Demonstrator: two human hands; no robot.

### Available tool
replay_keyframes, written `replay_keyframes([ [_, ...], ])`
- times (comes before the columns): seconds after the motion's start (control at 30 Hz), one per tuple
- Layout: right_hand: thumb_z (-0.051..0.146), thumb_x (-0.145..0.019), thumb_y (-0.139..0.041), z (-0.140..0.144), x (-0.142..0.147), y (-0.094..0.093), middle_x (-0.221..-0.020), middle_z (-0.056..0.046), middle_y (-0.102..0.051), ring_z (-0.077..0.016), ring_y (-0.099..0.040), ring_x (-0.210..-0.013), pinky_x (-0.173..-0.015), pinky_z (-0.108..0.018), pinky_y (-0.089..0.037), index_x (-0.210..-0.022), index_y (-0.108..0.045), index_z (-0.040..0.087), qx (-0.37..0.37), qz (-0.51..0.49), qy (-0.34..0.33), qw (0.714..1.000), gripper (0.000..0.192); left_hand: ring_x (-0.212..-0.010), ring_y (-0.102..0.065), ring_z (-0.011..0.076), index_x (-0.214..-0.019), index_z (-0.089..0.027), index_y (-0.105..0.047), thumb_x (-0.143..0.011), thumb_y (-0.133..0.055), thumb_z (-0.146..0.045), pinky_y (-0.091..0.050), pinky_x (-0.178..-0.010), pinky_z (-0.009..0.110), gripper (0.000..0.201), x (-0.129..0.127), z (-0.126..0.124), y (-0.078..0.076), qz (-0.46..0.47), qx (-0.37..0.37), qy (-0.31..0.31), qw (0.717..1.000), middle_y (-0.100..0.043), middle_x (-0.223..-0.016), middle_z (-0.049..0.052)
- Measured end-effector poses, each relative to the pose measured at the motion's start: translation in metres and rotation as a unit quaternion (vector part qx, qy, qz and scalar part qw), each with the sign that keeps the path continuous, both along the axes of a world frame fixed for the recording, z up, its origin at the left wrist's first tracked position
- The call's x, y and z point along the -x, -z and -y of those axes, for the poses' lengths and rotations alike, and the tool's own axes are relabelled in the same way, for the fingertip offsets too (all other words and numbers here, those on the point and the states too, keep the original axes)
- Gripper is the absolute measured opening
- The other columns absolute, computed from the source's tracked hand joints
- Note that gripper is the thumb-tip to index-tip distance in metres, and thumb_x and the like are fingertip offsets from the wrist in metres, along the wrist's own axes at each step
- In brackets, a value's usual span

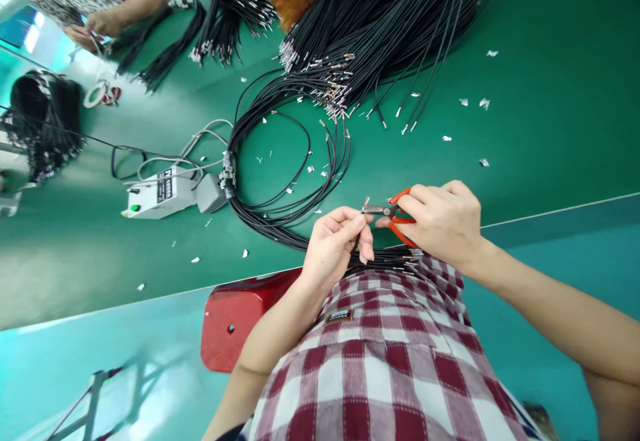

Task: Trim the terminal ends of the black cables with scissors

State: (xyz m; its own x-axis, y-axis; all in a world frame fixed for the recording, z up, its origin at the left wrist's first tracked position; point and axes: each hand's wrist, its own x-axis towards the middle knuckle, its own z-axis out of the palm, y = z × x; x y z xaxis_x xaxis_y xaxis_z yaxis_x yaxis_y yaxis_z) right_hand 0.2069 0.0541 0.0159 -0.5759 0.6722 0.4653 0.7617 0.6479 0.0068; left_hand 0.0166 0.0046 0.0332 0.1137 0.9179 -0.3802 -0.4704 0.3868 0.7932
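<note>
At green table (550,94) edge, I see left hand (333,244) pinching black wire (361,235); right hand (443,224) gripping orange-handled cutters (393,213) at wire tip.

**What we cannot make out**

We cannot see the wire end pinched in our left hand (336,244), too small to tell; our right hand (443,224) covers most of the orange-handled cutters (393,213); the co-worker (107,1) is cut off by the top edge; the wire bundles (400,14) run out of view.
</note>
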Motion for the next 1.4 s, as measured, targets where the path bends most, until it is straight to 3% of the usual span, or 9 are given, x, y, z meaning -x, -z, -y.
replay_keyframes([
  [0.2,0.047,-0.099,-0.049,0.0,0.0,0.001,-0.061,-0.002,-0.065,-0.0139,-0.052,-0.055,-0.064,-0.034,-0.023,-0.069,-0.067,0.017,0.004,0.005,-0.022,1.0,0.046,-0.039,-0.058,0.0094,-0.077,-0.012,-0.064,-0.077,-0.08,-0.032,-0.043,-0.035,0.017,0.026,0.0,-0.001,0.002,0.012,0.004,0.004,1.0,-0.065,-0.057,-0.001],
  [0.37,0.054,-0.096,-0.054,-0.002,-0.008,-0.009,-0.067,-0.001,-0.069,-0.0136,-0.056,-0.058,-0.065,-0.032,-0.027,-0.071,-0.066,0.018,0.053,-0.058,-0.001,0.997,0.045,-0.043,-0.062,0.0109,-0.074,-0.014,-0.06,-0.075,-0.081,-0.032,-0.047,-0.04,0.019,0.028,-0.007,-0.001,0.002,-0.064,-0.033,-0.038,0.997,-0.068,-0.059,0.0],
  [0.57,0.061,-0.093,-0.054,0.004,-0.017,-0.014,-0.072,-0.004,-0.07,-0.0176,-0.058,-0.064,-0.068,-0.035,-0.026,-0.079,-0.068,0.018,0.004,0.019,0.025,0.999,0.047,-0.042,-0.061,0.0101,-0.073,-0.014,-0.06,-0.076,-0.08,-0.032,-0.048,-0.042,0.019,0.028,-0.012,-0.001,0.001,-0.138,-0.061,-0.051,0.987,-0.067,-0.057,0.0],
  [0.83,0.051,-0.097,-0.05,0.005,-0.009,-0.013,-0.067,-0.004,-0.069,-0.0175,-0.058,-0.061,-0.068,-0.036,-0.024,-0.075,-0.067,0.017,0.01,0.052,0.024,0.998,0.044,-0.041,-0.06,0.0093,-0.074,-0.015,-0.059,-0.078,-0.079,-0.033,-0.047,-0.04,0.019,0.027,-0.012,-0.001,0.001,-0.152,-0.068,-0.046,0.985,-0.067,-0.057,-0.001],
  [1.4,0.049,-0.097,-0.048,0.008,-0.01,-0.016,-0.06,-0.004,-0.069,-0.0163,-0.056,-0.051,-0.061,-0.033,-0.02,-0.063,-0.065,0.018,0.133,0.057,0.008,0.989,0.049,-0.042,-0.06,0.0088,-0.075,-0.014,-0.061,-0.079,-0.078,-0.03,-0.046,-0.041,0.018,0.023,-0.012,0.002,0.003,-0.16,-0.069,-0.04,0.984,-0.067,-0.058,0.0],
])
